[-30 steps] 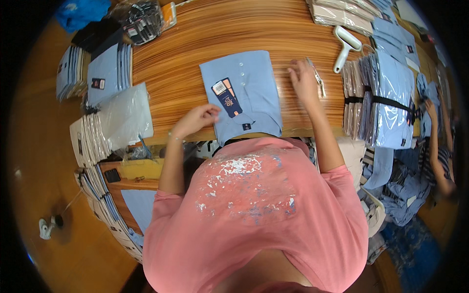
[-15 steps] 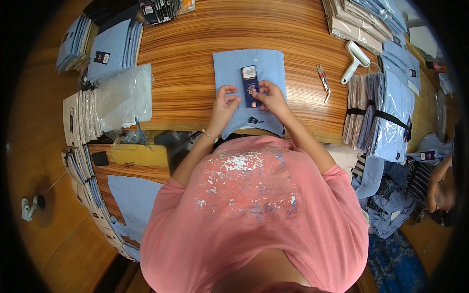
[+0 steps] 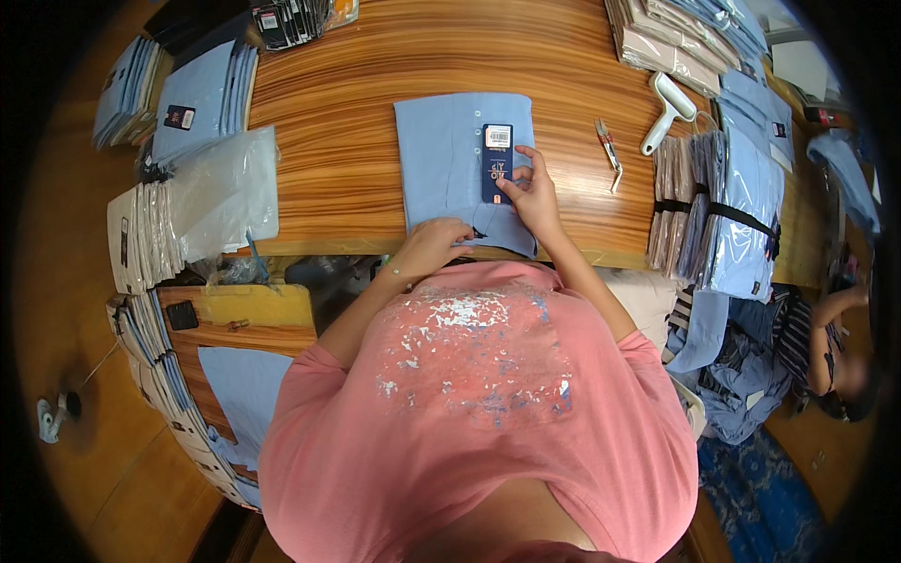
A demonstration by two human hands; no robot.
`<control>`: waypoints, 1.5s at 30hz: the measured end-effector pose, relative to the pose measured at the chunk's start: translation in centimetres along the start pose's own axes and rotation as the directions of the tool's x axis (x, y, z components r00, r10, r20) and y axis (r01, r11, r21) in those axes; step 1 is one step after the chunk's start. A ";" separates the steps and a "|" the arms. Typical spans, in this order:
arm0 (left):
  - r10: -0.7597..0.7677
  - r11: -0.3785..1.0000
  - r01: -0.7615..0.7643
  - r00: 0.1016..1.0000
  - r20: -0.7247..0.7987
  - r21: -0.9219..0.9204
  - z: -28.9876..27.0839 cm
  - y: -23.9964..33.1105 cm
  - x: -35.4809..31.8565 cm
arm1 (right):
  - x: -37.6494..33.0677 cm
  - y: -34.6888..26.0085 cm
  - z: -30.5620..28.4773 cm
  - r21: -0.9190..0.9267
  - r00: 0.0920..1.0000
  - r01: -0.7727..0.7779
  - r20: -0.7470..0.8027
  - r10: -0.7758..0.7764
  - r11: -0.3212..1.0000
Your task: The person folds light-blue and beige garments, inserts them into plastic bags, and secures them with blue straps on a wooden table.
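A folded light-blue shirt (image 3: pixel 441 169) lies on the wooden table in front of me. On its right half is an upright dark-blue hang tag (image 3: pixel 498 169) with a white barcode sticker at the top. My right hand (image 3: pixel 533 195) grips the tag's right edge, thumb on its face and index finger along the side. My left hand (image 3: pixel 435 246) is low on the shirt, fingers curled, tips against a small dark label (image 3: pixel 481 234) near the shirt's near end. What those fingertips pinch is hidden.
Right of the shirt lie small red-handled snips (image 3: pixel 608 150) and a white lint roller (image 3: pixel 668 113). Bagged shirts bound with black straps (image 3: pixel 741 220) stand at the right edge. Clear plastic bags (image 3: pixel 230 188) and shirt stacks (image 3: pixel 197 103) are on the left. Another person's arm (image 3: pixel 822 338) shows far right.
My left hand has moved down from beside the tag to the small dark label. The tag has shifted right on the shirt and stands straighter, with my right hand at its edge.
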State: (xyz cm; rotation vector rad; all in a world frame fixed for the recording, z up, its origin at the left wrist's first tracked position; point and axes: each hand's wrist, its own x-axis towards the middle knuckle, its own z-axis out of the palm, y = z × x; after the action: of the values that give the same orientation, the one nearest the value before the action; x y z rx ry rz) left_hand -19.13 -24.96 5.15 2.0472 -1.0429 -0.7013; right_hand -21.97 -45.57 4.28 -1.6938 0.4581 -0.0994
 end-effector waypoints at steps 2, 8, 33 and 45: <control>-0.023 0.999 0.027 0.994 0.106 -0.040 0.2 -0.6 -0.2 | -0.2 -0.1 0.0 0.017 1.000 -0.029 0.012 0.029 0.999; -0.201 0.888 0.081 0.954 -0.224 -0.452 -0.5 -0.1 3.0 | -0.4 -0.1 -0.4 0.304 0.973 -0.198 0.176 0.150 0.932; 0.012 0.977 0.010 0.995 -0.098 0.215 -1.7 0.6 -3.3 | 1.6 0.7 -1.6 -0.417 0.969 0.230 0.015 -0.246 0.880; -0.420 0.766 0.518 -0.047 -0.906 -0.382 -15.9 -15.7 -19.5 | 2.9 -9.2 13.8 -0.229 0.639 0.543 0.737 -0.221 0.808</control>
State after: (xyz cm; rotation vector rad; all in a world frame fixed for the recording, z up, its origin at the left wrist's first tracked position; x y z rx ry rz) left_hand -10.82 3.52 4.83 2.2248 0.5394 0.5412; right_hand -12.66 -32.83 10.13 -2.0968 -0.5130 0.3393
